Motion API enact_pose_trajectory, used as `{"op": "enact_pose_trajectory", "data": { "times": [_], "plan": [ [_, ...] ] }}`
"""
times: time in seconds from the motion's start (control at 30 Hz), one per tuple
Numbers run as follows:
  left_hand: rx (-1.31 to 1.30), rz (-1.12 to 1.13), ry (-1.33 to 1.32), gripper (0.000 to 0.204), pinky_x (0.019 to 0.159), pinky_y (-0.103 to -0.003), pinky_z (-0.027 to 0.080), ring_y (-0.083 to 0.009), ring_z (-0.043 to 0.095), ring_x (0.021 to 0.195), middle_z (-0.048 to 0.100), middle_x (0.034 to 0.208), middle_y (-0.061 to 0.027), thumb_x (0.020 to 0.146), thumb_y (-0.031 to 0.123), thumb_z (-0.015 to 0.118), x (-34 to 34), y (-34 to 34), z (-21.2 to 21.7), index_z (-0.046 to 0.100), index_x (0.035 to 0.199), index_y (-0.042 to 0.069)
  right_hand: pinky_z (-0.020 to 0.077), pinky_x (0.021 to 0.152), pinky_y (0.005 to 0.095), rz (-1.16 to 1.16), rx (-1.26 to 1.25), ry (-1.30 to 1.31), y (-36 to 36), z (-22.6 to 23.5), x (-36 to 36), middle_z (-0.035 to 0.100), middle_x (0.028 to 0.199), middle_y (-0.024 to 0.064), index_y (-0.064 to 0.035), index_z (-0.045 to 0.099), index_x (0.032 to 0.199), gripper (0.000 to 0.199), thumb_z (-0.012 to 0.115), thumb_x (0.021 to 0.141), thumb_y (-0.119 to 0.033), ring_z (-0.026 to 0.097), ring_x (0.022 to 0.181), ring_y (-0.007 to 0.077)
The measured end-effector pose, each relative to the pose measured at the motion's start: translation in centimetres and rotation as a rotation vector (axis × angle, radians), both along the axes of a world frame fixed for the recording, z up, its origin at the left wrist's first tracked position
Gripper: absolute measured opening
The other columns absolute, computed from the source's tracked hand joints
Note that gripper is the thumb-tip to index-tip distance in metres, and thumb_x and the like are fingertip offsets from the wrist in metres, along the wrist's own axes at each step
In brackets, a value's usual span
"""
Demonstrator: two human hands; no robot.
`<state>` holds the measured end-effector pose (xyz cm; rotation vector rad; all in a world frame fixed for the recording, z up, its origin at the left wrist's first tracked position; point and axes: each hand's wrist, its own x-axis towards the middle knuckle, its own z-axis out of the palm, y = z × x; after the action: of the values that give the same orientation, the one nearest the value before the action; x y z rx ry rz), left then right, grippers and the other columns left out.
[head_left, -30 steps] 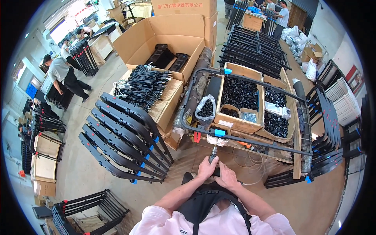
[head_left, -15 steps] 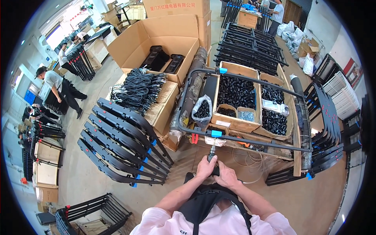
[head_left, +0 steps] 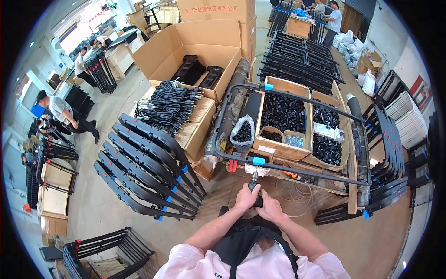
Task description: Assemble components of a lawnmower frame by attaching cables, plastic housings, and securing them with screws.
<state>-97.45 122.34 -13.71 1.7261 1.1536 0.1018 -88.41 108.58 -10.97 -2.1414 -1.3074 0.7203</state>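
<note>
Two bare hands close around one black-and-silver pistol-shaped power driver. Fingers of the left hand wrap its upper body just behind the metal chuck, thumb lying forward; fingers of the right hand are clamped about the black grip, at four o'clock from the left hand and just beside it. The driver points to twelve o'clock, its nose just below a bright blue clip on the near bar of a black tubular frame with rounded corners; whether the tip touches, I cannot tell.

From the hands, that near bar runs from eleven to almost three o'clock, bounding the space ahead. Red handles sit just beneath it at eleven. Beyond the bar, at one o'clock, stands a pale wooden box of small black pieces.

Bare tan floor spreads at four o'clock, giving both elbows room. Side limits are a row of curved black frames between nine and ten, and further black frames at three, both well apart from the hands.
</note>
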Motion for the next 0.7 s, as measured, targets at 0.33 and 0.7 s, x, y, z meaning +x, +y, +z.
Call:
{"op": "enact_pose_trajectory", "data": {
  "times": [0.33,0.7],
  "plan": [
    [-0.011,0.001,0.031,0.066,0.093,-0.054,0.054,-0.0491,0.07,0.109,0.072,0.109,-0.0334,0.098,0.06,0.063,0.9,0.4,-0.1,0.062,0.115,-0.003,0.0519,0.105,0.0502,-0.027,-0.078,0.031,0.6,0.7,0.4,0.062,0.139,0.0279,0.0041,0.038,0.151,0.088,0.081,0.08,-0.025,0.063,0.126,0.045],
    [-0.009,-0.055,0.022,0.07,0.096,-0.053,0.053,-0.0488,0.069,0.113,0.071,0.113,-0.0339,0.098,0.063,0.061,1.1,0.4,-0.9,0.063,0.119,-0.004,0.054,0.096,0.0535,0.024,0.079,-0.071,-0.1,0.3,0.0,0.056,0.129,0.0217,-0.0008,0.056,0.123,0.053,0.078,0.079,-0.02,0.06,0.119,0.0456]
  ]
}}
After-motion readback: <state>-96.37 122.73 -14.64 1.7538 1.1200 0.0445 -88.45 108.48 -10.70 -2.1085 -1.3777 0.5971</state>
